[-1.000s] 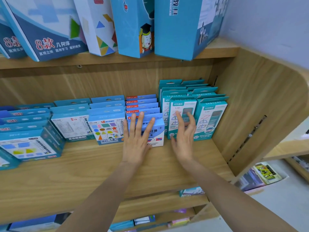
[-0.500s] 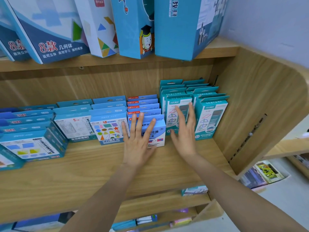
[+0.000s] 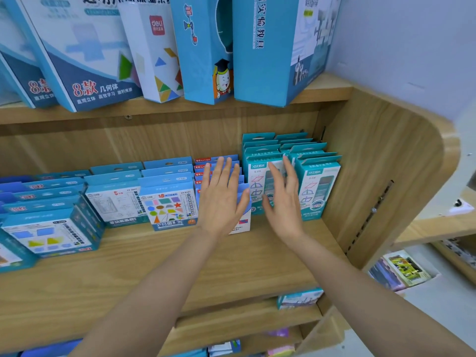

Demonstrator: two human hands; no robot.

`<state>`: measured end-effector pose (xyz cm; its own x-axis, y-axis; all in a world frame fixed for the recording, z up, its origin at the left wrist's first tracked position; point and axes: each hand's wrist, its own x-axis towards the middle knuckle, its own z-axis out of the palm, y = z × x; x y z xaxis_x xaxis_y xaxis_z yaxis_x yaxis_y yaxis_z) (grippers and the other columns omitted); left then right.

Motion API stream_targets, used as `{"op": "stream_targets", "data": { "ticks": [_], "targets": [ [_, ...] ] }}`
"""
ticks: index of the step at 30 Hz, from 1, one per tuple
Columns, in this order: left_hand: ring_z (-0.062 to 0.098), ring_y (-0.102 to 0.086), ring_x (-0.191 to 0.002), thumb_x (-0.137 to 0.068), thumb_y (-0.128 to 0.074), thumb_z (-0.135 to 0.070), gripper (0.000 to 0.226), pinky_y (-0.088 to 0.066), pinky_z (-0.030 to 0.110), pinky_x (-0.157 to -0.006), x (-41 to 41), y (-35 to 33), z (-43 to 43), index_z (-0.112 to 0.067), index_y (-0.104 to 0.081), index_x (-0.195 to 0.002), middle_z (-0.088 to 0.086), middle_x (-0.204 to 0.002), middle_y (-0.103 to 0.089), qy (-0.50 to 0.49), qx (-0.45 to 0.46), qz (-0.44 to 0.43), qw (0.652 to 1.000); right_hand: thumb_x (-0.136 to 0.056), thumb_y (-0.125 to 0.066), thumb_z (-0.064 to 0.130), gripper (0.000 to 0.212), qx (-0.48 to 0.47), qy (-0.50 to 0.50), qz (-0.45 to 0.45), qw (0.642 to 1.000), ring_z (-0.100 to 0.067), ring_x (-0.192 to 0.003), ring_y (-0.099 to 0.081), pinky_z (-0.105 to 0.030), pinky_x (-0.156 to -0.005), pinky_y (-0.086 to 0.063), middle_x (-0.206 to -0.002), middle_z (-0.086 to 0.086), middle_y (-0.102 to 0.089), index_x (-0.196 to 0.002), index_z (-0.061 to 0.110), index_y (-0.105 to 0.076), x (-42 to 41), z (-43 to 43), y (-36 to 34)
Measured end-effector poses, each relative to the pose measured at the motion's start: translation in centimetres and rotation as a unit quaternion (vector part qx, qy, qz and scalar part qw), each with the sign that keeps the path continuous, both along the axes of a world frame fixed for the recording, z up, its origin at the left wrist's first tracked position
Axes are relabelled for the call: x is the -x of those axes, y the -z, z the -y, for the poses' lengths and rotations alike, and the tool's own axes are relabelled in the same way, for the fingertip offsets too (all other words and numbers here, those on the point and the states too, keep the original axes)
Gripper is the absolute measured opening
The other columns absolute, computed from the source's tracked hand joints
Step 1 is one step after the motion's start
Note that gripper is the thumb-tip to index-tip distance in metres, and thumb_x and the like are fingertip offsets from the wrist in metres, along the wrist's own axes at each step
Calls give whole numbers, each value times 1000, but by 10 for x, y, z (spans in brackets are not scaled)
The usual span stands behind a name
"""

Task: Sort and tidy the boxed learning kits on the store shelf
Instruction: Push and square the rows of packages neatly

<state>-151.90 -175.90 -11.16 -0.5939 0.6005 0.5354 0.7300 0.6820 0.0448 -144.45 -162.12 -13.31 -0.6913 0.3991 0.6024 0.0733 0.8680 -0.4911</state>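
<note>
Rows of small boxed kits stand on the middle wooden shelf [image 3: 154,264]. My left hand [image 3: 221,199] lies flat, fingers spread, against the front of the blue-and-white box row [image 3: 243,224]. My right hand [image 3: 282,202] is flat, fingers apart, against the front teal box [image 3: 257,181] of the left teal row. A second teal row [image 3: 318,186] stands to its right by the side panel. Left of my hands are the shape-picture box row [image 3: 167,202] and a white-fronted box row [image 3: 116,202]. Neither hand grips anything.
Large blue and white kit boxes [image 3: 260,47] lean on the upper shelf [image 3: 167,106]. The rounded wooden side panel [image 3: 386,176] closes the shelf on the right. More blue boxes [image 3: 49,230] fill the left. Lower shelves hold small packs [image 3: 298,298].
Both hands have slid upward and deeper along the box fronts. The blue-and-white and teal rows now sit further back on the shelf.
</note>
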Motion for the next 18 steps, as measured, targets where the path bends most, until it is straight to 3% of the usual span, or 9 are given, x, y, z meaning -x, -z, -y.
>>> {"op": "stream_targets", "data": {
  "ticks": [3, 7, 18],
  "targets": [
    [25, -9, -148, -93, -15, -57, 80, -1, 44, -121, 9, -8, -14, -2, -19, -150, 12, -157, -23, -7, 44, 44, 998, -84, -63, 0, 77, -50, 12, 13, 999, -20, -148, -11, -35, -119, -19, -160, -3, -13, -149, 17, -24, 3, -7, -16],
    [22, -2, -149, -98, -27, -52, 75, 2, 45, -120, 15, -15, -28, -3, -7, -152, 8, -159, -17, -23, 72, 95, 993, -84, -62, 0, 80, -109, 39, 63, 991, -22, -149, -7, -33, -120, 1, -161, -8, -12, -151, 10, -19, 10, -16, -25],
    [23, -10, -148, -98, -36, -46, 70, -2, 45, -120, 18, -17, -33, -9, -10, -152, 6, -159, -18, 2, 71, 92, 993, -85, -61, -2, 86, -71, 17, 69, 995, -14, -149, -1, -34, -121, -15, -162, 1, 0, -153, 16, -12, 10, -18, -29]
  ]
}}
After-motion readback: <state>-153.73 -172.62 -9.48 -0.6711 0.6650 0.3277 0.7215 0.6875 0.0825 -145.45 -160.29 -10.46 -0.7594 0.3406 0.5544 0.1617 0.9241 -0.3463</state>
